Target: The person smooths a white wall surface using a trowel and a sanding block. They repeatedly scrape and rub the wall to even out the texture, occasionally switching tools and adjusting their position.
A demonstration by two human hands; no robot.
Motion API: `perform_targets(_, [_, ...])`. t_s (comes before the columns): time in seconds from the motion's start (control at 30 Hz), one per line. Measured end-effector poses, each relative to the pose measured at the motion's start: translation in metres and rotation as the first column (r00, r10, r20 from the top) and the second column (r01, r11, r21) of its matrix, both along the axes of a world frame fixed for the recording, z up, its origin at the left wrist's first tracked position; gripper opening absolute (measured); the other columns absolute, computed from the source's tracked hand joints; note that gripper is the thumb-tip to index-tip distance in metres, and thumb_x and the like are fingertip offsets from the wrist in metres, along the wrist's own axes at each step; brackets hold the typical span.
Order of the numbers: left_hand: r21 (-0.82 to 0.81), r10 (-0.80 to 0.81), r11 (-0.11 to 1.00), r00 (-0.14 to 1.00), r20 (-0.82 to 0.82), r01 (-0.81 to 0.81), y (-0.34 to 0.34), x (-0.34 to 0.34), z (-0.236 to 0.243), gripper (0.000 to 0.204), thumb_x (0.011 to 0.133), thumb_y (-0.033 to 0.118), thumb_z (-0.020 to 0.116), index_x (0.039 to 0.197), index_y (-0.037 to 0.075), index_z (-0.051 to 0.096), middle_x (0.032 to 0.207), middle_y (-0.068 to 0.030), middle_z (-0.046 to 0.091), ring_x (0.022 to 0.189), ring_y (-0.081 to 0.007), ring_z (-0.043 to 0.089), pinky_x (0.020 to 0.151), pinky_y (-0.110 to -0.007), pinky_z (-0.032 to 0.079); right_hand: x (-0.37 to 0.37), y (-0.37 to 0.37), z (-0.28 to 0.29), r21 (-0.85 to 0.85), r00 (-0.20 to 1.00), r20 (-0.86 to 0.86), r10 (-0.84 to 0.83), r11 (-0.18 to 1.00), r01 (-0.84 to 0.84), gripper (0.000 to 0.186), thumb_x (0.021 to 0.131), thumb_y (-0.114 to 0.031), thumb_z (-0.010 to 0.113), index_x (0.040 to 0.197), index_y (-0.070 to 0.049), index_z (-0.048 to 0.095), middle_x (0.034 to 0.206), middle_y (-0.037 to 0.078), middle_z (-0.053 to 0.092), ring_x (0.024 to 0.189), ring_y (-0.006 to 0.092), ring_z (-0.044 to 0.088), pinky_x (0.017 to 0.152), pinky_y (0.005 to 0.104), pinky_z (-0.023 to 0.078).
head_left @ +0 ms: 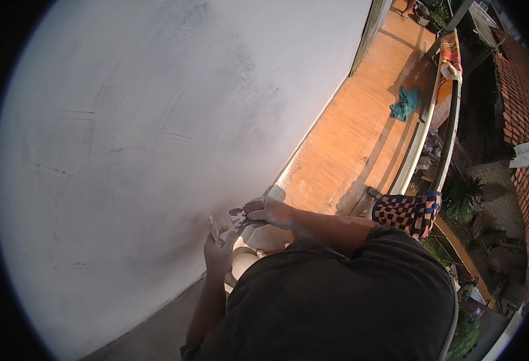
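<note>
Close to the white wall (156,120), both hands are raised in front of my body. My right hand (272,212) is closed on a small flat piece, dark brown-red with white dusty patches (238,217); it looks like sandpaper. In my left hand (219,251) a thin tan piece (216,228) sticks up between the fingers, its kind unclear. The two pieces are close together but appear apart. Grey smears and a few dark scratches mark the wall. Below the hands, a round pale thing (244,263) shows partly, the rest hidden by my arm and shirt.
Orange tiled floor (336,138) runs along the wall's foot, bordered by a curved railing (418,144). A teal cloth (405,103) lies on the floor. A checkered cloth (409,212) and a red-orange cloth (449,57) hang at the railing. Another person's foot (405,12) shows at the far end.
</note>
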State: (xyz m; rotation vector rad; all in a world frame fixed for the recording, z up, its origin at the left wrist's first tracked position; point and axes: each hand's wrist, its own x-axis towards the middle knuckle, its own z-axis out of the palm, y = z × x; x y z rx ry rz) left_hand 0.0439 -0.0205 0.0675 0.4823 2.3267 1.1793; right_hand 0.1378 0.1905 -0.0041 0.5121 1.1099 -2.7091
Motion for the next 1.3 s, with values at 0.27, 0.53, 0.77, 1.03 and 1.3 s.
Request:
perform_targets(0.27, [-0.058, 0.047, 0.997, 0.995, 0.090, -0.042, 0.006, -0.005, 0.020, 0.018, 0.088, 0.011, 0.072, 0.098, -0.003, 0.070, 0.078, -0.0087, 0.069, 0.069, -0.0217, 0.063, 0.066, -0.039, 0.049, -0.010, -0.013, 0.032, 0.618, 0.979, 0.066, 0.194, 0.762, -0.193, 0.024, 0.090, -0.014, 0.075, 0.110, -0.002, 0.068, 0.108, 0.009, 0.073, 0.092, 0.0173, 0.070, 0.081, 0.0327, 0.056])
perform_targets(0.53, [-0.106, -0.347, 0.938, 0.896, -0.276, 0.330, 0.002, -0.003, 0.026, 0.017, 0.084, 0.012, 0.073, 0.085, -0.005, 0.070, 0.076, -0.0209, 0.067, 0.067, -0.0340, 0.064, 0.065, -0.044, 0.048, -0.005, -0.013, 0.058, 0.942, 0.917, -0.032, 0.398, 0.319, -0.105, 0.021, 0.087, -0.023, 0.077, 0.094, -0.008, 0.065, 0.093, 0.013, 0.069, 0.089, 0.0303, 0.067, 0.078, 0.0427, 0.051])
perform_targets(0.77, [0.119, -0.126, 0.978, 0.941, -0.315, 0.170, -0.007, 0.001, 0.003, 0.014, 0.084, 0.011, 0.077, 0.089, -0.001, 0.073, 0.078, -0.0120, 0.070, 0.064, -0.0205, 0.062, 0.061, -0.037, 0.048, 0.005, -0.011, 0.026, 0.964, 0.953, -0.093, 0.288, 0.265, 0.014, 0.026, 0.090, -0.030, 0.073, 0.092, -0.007, 0.061, 0.091, 0.015, 0.066, 0.090, 0.0338, 0.065, 0.079, 0.0447, 0.049])
perform_targets(1.03, [0.481, 0.019, 0.872, 0.987, 0.158, -0.094, -0.058, -0.021, 0.003, 0.022, 0.091, 0.018, 0.076, 0.094, 0.002, 0.062, 0.081, -0.0046, 0.064, 0.065, -0.0123, 0.057, 0.064, -0.028, 0.047, 0.075, 0.035, -0.042, 0.915, 0.914, 0.386, -0.128, 0.178, -0.362, 0.051, 0.098, -0.057, 0.058, 0.102, -0.007, 0.067, 0.104, 0.017, 0.071, 0.100, 0.0366, 0.066, 0.085, 0.0483, 0.051])
perform_targets(1.3, [0.938, -0.416, 0.311, 0.909, -0.009, 0.151, -0.077, -0.036, 0.113, 0.060, 0.089, 0.067, 0.065, 0.088, 0.007, 0.054, 0.080, -0.0076, 0.052, 0.071, -0.0173, 0.050, 0.067, -0.032, 0.039, 0.152, 0.070, -0.050, 0.713, 0.624, 0.681, -0.383, 0.153, -0.685, 0.054, 0.097, -0.060, 0.058, 0.110, -0.009, 0.069, 0.115, 0.015, 0.071, 0.111, 0.0334, 0.066, 0.092, 0.0461, 0.052])
